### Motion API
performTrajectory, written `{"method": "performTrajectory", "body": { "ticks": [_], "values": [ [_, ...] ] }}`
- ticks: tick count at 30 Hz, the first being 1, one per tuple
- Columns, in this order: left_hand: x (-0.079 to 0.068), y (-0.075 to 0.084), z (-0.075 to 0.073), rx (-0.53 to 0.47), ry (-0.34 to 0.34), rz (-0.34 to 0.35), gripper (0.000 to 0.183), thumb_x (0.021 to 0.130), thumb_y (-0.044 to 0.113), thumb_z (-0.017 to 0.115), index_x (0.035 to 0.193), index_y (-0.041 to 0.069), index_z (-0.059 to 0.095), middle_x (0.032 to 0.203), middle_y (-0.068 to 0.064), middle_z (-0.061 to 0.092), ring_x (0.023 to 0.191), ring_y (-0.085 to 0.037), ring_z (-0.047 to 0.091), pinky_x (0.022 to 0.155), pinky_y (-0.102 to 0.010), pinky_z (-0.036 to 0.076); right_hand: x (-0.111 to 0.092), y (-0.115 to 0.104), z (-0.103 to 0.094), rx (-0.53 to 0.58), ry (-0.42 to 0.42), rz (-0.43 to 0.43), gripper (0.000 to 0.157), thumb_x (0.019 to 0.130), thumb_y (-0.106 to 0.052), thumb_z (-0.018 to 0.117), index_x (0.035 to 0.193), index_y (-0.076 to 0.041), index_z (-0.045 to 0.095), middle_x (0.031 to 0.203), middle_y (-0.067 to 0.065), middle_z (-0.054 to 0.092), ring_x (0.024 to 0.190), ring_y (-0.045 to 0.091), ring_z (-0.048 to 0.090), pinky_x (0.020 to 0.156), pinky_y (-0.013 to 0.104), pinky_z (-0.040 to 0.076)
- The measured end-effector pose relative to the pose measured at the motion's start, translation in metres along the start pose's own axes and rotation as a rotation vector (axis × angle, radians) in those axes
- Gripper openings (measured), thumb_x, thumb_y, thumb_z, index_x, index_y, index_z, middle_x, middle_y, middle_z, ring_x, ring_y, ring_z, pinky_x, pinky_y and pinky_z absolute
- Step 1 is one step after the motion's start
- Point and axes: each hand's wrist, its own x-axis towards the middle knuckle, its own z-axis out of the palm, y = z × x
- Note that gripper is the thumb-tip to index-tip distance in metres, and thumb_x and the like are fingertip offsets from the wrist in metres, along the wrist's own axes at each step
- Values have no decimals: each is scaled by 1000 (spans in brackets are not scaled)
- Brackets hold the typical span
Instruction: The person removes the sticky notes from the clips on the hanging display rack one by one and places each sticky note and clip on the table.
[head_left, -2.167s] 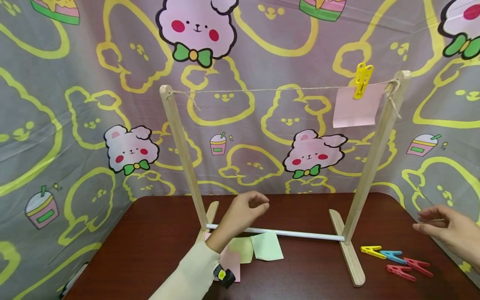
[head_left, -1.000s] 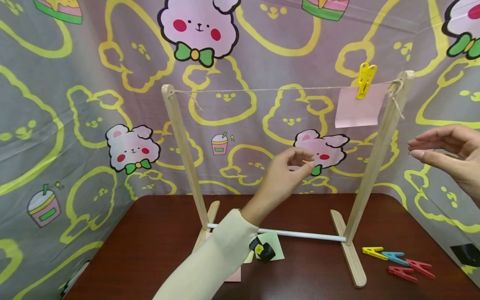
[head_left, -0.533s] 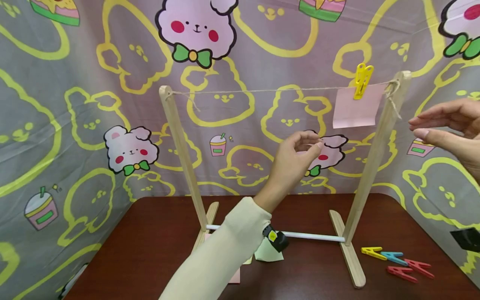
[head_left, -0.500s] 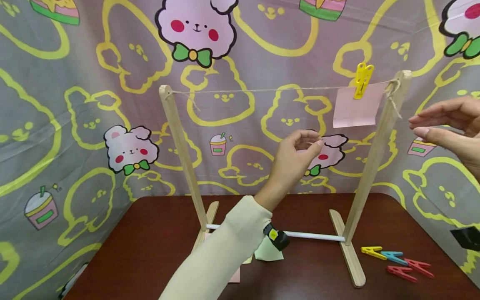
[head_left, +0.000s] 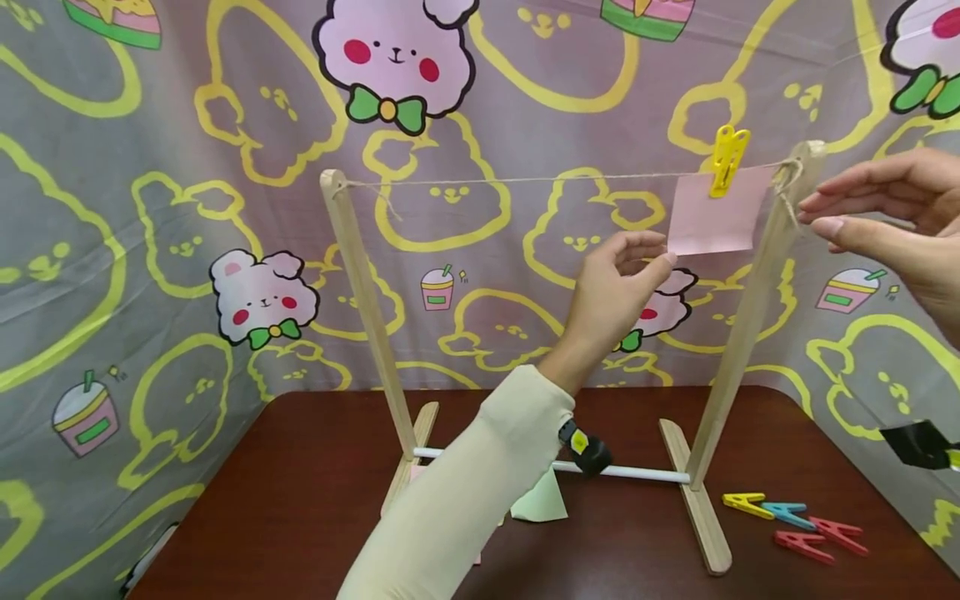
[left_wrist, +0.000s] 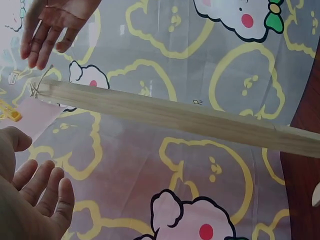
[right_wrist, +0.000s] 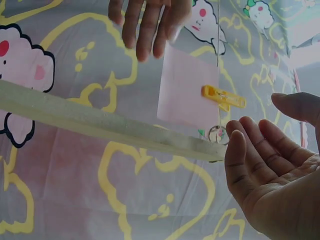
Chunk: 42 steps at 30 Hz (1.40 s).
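Observation:
A pink square of paper (head_left: 716, 221) hangs from the string (head_left: 525, 179), held by a yellow clothespin (head_left: 726, 162) near the right post of the wooden stand (head_left: 742, 350). My left hand (head_left: 618, 279), bent loosely and holding nothing, has its fingertips right at the paper's lower left corner. To the right of the post, my right hand (head_left: 900, 208) is raised with thumb and fingers apart and nothing between them. In the right wrist view the clothespin (right_wrist: 222, 97) bites the paper's edge, and the left hand (right_wrist: 150, 25) shows beside the paper.
Several clothespins lie right of the stand's foot: a yellow one (head_left: 747, 505), a blue one (head_left: 787, 515) and red ones (head_left: 804, 546). A green paper (head_left: 540, 500) and other papers lie partly under my left sleeve (head_left: 465, 492). A white rod (head_left: 637, 472) joins the feet.
Both hands have risen from low over the table toward the hanging pink paper, the left one moving right, the right one moving up and lately a little left. Clothespins and papers have stayed put.

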Motion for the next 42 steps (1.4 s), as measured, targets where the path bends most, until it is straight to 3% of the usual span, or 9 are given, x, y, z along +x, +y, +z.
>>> {"method": "performTrajectory", "body": {
  "ticks": [9,12,15,20,21,23,29,34,42],
  "values": [
    [9,10,11,4,16,-22,28,98,21,74,125,13,71,105,5,74,91,3,67,78,-16,55,10,-5,8,166,-12,-16,34,89,21,64,119,4,69,105,5,79,91,10,73,71,11,56],
    [12,12,14,1,20,-20,26,98,18,74,123,12,71,99,6,73,86,3,65,77,-15,55,13,-11,12,56,-6,-2,33,91,16,66,120,1,69,107,1,78,93,8,72,72,10,55],
    [13,14,14,9,26,-21,23,98,16,74,120,11,72,94,5,72,82,3,64,73,-15,54,18,-16,18,23,-2,-10,32,91,15,67,121,3,70,108,1,78,95,9,73,73,10,56],
    [14,13,15,-13,15,-11,16,98,11,72,114,5,73,89,0,72,74,3,62,68,-14,54,27,-24,26,-76,14,-22,29,92,10,70,118,-4,72,107,-5,77,91,5,73,73,7,55],
    [14,13,15,-20,11,-8,14,98,9,71,112,4,73,88,-1,71,73,3,61,68,-14,54,30,-26,27,-110,14,-12,29,93,7,70,118,-7,72,107,-7,76,88,3,72,66,5,51],
    [14,13,16,-30,7,-4,12,99,8,70,109,2,73,86,-2,71,72,3,60,68,-13,54,36,-29,29,-137,8,18,29,94,4,72,120,-9,72,107,-8,75,88,4,71,66,5,51],
    [15,14,18,-19,12,-6,10,99,8,68,107,4,72,84,1,68,72,1,60,66,-14,54,52,-32,33,-96,-16,150,33,91,0,77,123,-7,71,109,-7,76,98,6,71,74,7,55],
    [15,15,20,-1,14,0,9,100,8,67,106,5,72,81,3,65,70,0,58,63,-14,52,63,-34,33,-73,-65,231,34,90,-1,79,120,-12,71,99,-13,78,92,1,73,71,8,55],
    [15,16,20,24,19,-5,9,100,9,67,106,7,73,81,4,66,70,0,59,61,-15,50,71,-24,31,-4,-127,278,36,94,-2,74,128,-8,64,107,-7,75,86,6,76,65,21,62]
  ]
}}
